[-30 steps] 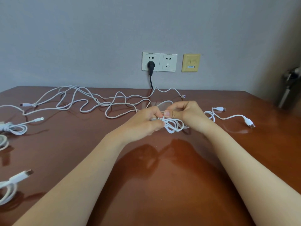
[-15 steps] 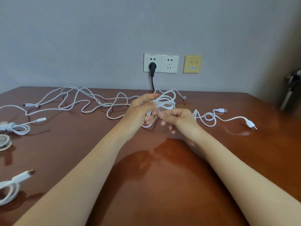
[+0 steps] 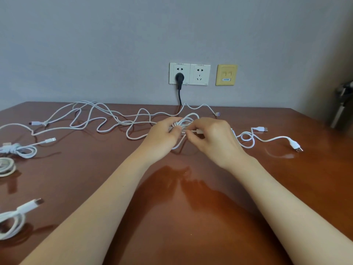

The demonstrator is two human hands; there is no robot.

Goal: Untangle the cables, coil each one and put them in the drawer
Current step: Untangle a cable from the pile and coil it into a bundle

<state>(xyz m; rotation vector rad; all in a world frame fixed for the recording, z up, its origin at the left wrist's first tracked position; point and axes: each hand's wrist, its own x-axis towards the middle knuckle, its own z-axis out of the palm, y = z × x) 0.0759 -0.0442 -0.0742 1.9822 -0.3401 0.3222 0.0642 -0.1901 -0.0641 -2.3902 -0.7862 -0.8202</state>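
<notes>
A bundle of white cable loops [image 3: 188,121] is held just above the brown table [image 3: 172,217], mid-table. My left hand [image 3: 162,136] grips the bundle from the left. My right hand [image 3: 214,138] pinches a strand of the same cable with thumb and forefinger, right beside the left fingers. A long tangle of white cable [image 3: 99,119] trails left from the bundle across the back of the table. To the right lies a looped white cable with USB plugs [image 3: 267,139]. No drawer is visible.
Three coiled white cables lie at the table's left edge: one [image 3: 21,150], a flat coil [image 3: 6,166] and a near one [image 3: 13,220]. A black plug [image 3: 179,78] sits in the wall socket; its cord drops behind the table. A metal object [image 3: 342,106] stands at far right.
The hands lifted the bundle toward the wall, then came back down together. The right hand now pinches a strand beside the left fingers; the right-side cable loop has shifted slightly.
</notes>
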